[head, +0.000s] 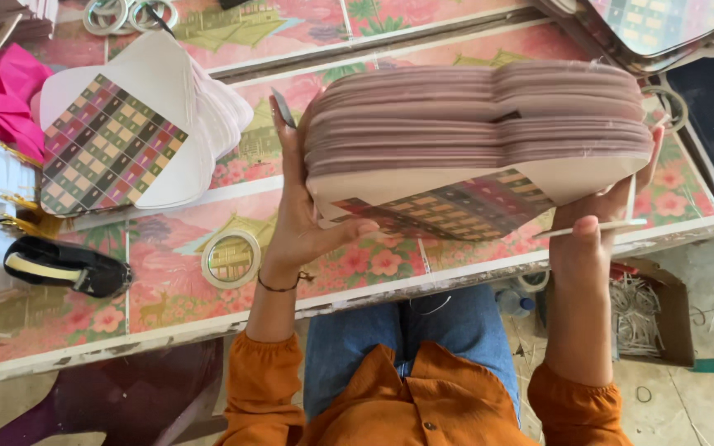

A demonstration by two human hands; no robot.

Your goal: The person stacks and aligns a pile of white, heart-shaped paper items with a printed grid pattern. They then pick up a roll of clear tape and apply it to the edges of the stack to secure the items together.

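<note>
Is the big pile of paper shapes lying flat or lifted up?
Lifted up. The thick stack is tilted on edge, clamped between the left hand and right hand above the flowery table.

Mauve-edged card stack [481, 116] with multicoloured checks, pink floral tablecloth [167, 285], orange sleeves [262, 372]

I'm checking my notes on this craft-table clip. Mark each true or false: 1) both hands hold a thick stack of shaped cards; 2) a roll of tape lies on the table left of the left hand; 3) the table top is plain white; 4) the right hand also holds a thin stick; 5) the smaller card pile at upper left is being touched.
1) True: the left hand and the right hand grip the thick stack of cards from either side.
2) True: the tape roll lies flat there.
3) False: the table has a pink floral pattern.
4) True: a thin stick lies across its fingers.
5) False: the smaller pile lies apart, untouched.
</note>
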